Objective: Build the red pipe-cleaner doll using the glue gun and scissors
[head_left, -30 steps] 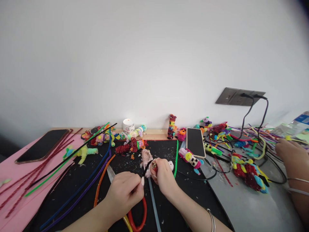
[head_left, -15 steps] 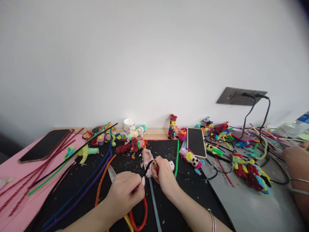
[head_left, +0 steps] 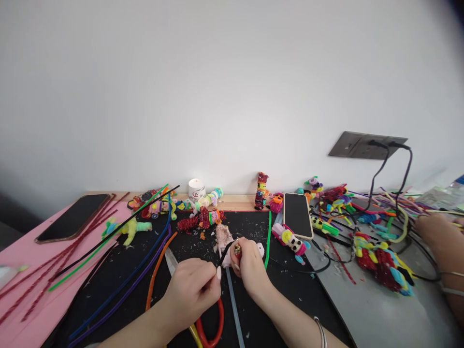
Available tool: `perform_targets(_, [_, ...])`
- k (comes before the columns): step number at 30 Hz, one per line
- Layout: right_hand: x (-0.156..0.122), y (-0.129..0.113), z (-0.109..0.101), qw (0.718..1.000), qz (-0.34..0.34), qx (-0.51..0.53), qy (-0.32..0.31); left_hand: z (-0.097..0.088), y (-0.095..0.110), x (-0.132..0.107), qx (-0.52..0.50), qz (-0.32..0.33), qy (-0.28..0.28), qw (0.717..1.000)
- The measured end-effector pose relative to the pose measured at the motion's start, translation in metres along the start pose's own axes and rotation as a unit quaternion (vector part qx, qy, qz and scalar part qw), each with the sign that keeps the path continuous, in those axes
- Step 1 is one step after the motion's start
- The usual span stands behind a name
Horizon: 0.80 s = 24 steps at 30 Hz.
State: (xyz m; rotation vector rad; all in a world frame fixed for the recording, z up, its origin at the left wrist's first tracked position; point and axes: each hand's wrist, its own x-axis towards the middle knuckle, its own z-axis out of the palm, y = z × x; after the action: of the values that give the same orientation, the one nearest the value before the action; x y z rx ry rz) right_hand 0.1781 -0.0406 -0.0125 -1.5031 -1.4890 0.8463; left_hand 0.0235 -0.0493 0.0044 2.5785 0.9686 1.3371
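1. Here, in the head view, at the middle of the bench (head_left: 297, 295) near its front edge, a black pipe cleaner (head_left: 225, 251) runs to a small red piece (head_left: 237, 250). Winding it likely goes best with the strand taut and the turns close.
2. The left hand (head_left: 194, 287) has its fingers pinched shut on the pipe cleaner's free end.
3. The right hand (head_left: 250, 266) has its fingers curled tight around the red piece.

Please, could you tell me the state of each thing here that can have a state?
left hand, pinched shut on the black pipe cleaner
right hand, closed on the small red piece
middle phone, lying flat, screen dark
left phone, lying on pink sheet, screen dark
wall socket, two plugs in
scissors, blades hidden, cannot tell
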Motion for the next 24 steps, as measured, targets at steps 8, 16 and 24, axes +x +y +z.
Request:
perform_targets(8, [-0.005,-0.010,-0.005,0.999,-0.027,-0.043,0.018,0.002,0.000,-0.001,-0.003,0.001,-0.005,1.000])
perform_targets(16, [-0.006,-0.015,-0.007,0.999,-0.025,-0.037,0.028,0.003,0.001,0.000,0.005,0.004,0.003,1.000])
perform_targets(24, [-0.009,-0.020,-0.009,0.998,-0.016,-0.056,0.019,-0.001,0.002,0.003,0.008,0.003,0.006,1.000])
